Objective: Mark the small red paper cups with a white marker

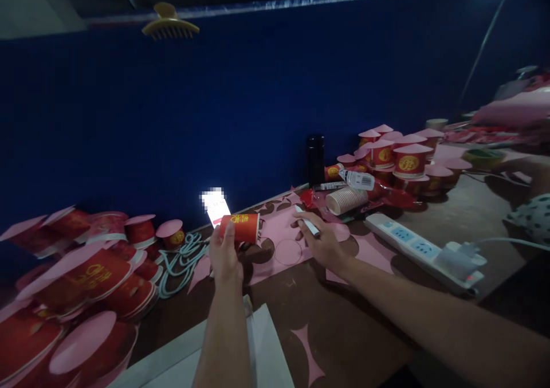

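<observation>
My left hand (pixel 226 256) is closed around a red paper cup (pixel 239 227) with yellow lettering, tilted on its side with the rim to the right. Between the fingers of my right hand (pixel 322 245) is a white pen (pixel 307 223), held above a pink paper sheet (pixel 266 267). A drawn circle outline shows on the sheet, and round holes are cut in it. Just behind the cup a phone (pixel 217 207) glows brightly, its screen partly blurred out.
Red cups with pink paper discs (pixel 86 276) crowd the left; more red cups (pixel 410 161) are stacked at back right. A black bottle (pixel 315 161), a cup sleeve (pixel 346 200) and a power strip (pixel 412 245) stand nearer. Coiled cable (pixel 183 265) lies left. Another person's sleeve (pixel 530 216) shows at right.
</observation>
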Action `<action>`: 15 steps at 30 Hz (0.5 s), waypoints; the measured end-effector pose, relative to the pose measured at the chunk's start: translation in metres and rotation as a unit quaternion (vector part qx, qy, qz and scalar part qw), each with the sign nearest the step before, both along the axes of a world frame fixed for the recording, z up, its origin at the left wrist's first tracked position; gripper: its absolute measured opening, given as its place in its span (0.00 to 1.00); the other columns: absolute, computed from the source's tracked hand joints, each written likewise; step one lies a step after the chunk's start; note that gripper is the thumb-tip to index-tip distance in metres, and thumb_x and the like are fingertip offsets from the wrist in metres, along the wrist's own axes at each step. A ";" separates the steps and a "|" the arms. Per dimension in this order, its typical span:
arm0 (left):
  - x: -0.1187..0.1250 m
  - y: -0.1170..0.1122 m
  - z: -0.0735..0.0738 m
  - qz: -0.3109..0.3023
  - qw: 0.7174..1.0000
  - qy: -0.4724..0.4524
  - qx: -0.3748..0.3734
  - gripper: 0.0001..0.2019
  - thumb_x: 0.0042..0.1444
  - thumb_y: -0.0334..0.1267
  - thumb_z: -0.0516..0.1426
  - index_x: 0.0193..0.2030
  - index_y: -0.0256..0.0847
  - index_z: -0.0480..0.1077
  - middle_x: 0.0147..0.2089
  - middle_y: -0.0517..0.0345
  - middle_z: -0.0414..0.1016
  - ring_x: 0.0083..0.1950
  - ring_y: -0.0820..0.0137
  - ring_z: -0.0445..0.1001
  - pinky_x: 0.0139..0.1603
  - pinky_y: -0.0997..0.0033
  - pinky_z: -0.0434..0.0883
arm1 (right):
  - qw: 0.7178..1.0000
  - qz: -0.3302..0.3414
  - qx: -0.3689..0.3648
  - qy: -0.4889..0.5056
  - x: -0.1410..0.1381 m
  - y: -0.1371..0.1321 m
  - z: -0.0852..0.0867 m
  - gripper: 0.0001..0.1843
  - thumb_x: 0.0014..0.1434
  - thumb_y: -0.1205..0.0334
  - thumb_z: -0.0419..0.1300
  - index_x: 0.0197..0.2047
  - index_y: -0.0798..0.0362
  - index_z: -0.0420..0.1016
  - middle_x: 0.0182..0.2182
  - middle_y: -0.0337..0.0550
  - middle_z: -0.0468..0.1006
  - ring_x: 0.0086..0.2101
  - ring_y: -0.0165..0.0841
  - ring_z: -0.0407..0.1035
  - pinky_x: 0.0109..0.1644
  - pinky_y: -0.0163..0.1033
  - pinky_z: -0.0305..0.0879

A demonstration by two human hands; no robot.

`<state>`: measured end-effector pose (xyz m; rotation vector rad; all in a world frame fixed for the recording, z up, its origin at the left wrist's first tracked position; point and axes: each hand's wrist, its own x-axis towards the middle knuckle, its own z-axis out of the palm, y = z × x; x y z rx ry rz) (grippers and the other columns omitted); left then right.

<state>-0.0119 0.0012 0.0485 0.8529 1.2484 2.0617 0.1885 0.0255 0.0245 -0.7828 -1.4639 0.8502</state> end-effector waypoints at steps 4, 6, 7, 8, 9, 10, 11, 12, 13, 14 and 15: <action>0.010 0.008 -0.018 -0.013 1.000 -0.011 0.018 0.29 0.47 0.49 0.62 0.55 0.38 0.65 0.47 0.48 0.73 0.40 0.67 0.75 0.43 0.65 0.72 | 0.996 -0.004 -0.083 0.023 -0.034 0.014 0.021 0.14 0.59 0.52 0.53 0.45 0.49 0.68 0.33 0.39 0.74 0.27 0.29 0.71 0.23 0.31 0.62; 0.011 0.007 -0.024 0.007 1.000 0.016 -0.004 0.34 0.46 0.48 0.63 0.59 0.40 0.60 0.51 0.46 0.71 0.42 0.66 0.75 0.43 0.64 0.73 | 0.995 0.000 -0.102 0.022 -0.050 0.020 0.022 0.14 0.57 0.52 0.53 0.43 0.50 0.68 0.30 0.37 0.74 0.25 0.28 0.70 0.26 0.33 0.64; 0.012 0.006 -0.026 0.024 0.999 0.039 -0.012 0.36 0.46 0.47 0.63 0.61 0.40 0.58 0.54 0.45 0.69 0.46 0.65 0.74 0.45 0.64 0.72 | 0.995 -0.006 -0.098 0.019 -0.057 0.022 0.019 0.14 0.57 0.52 0.54 0.43 0.50 0.68 0.29 0.36 0.74 0.25 0.28 0.69 0.27 0.34 0.65; 0.012 0.005 -0.028 0.042 0.997 0.066 -0.018 0.36 0.46 0.46 0.64 0.61 0.40 0.57 0.55 0.45 0.68 0.50 0.64 0.72 0.49 0.65 0.71 | 0.995 -0.015 -0.100 0.017 -0.061 0.024 0.014 0.14 0.57 0.52 0.54 0.43 0.50 0.68 0.28 0.36 0.73 0.25 0.28 0.68 0.29 0.35 0.65; 0.013 0.004 -0.030 0.052 0.994 0.091 -0.021 0.37 0.46 0.45 0.64 0.62 0.40 0.57 0.57 0.44 0.66 0.54 0.63 0.70 0.52 0.65 0.69 | 0.994 -0.020 -0.106 0.013 -0.064 0.026 0.007 0.14 0.56 0.51 0.54 0.43 0.50 0.67 0.28 0.36 0.74 0.26 0.29 0.68 0.30 0.36 0.65; 0.013 0.003 -0.031 0.056 0.992 0.107 -0.023 0.37 0.46 0.45 0.64 0.62 0.40 0.56 0.59 0.44 0.65 0.56 0.63 0.68 0.55 0.65 0.67 | 0.993 -0.035 -0.112 0.012 -0.065 0.027 0.000 0.14 0.56 0.51 0.55 0.42 0.50 0.68 0.28 0.37 0.74 0.27 0.30 0.68 0.32 0.36 0.66; 0.014 0.003 -0.032 0.058 0.991 0.117 -0.023 0.37 0.47 0.45 0.63 0.63 0.40 0.55 0.60 0.44 0.64 0.58 0.62 0.67 0.56 0.65 0.66 | 0.991 -0.058 -0.117 0.015 -0.065 0.028 -0.007 0.15 0.56 0.50 0.55 0.42 0.50 0.68 0.29 0.37 0.73 0.27 0.30 0.68 0.32 0.36 0.65; 0.014 0.004 -0.032 0.060 0.990 0.124 -0.022 0.38 0.48 0.45 0.63 0.64 0.40 0.54 0.60 0.44 0.63 0.58 0.62 0.66 0.57 0.64 0.66 | 0.990 -0.070 -0.121 0.006 -0.064 0.028 -0.013 0.16 0.56 0.49 0.55 0.43 0.50 0.68 0.27 0.36 0.72 0.27 0.31 0.68 0.31 0.37 0.65; 0.015 0.005 -0.033 0.062 0.989 0.130 -0.020 0.38 0.48 0.46 0.62 0.64 0.41 0.53 0.60 0.45 0.63 0.59 0.62 0.66 0.57 0.64 0.65 | 0.990 -0.068 -0.124 -0.008 -0.062 0.029 -0.018 0.17 0.56 0.48 0.56 0.43 0.50 0.67 0.25 0.35 0.71 0.26 0.31 0.67 0.31 0.37 0.64; 0.015 0.007 -0.034 0.064 0.988 0.140 -0.017 0.38 0.49 0.46 0.62 0.64 0.42 0.53 0.61 0.45 0.62 0.59 0.62 0.66 0.58 0.64 0.65 | 0.991 -0.050 -0.127 -0.016 -0.059 0.030 -0.021 0.18 0.55 0.48 0.56 0.44 0.50 0.67 0.24 0.34 0.70 0.25 0.31 0.67 0.29 0.36 0.64; 0.016 0.008 -0.034 0.065 0.986 0.153 -0.016 0.37 0.48 0.46 0.62 0.64 0.42 0.54 0.61 0.45 0.62 0.60 0.61 0.65 0.58 0.63 0.64 | 0.991 -0.034 -0.128 -0.011 -0.058 0.031 -0.023 0.18 0.55 0.47 0.56 0.44 0.50 0.67 0.23 0.34 0.70 0.25 0.31 0.67 0.28 0.36 0.63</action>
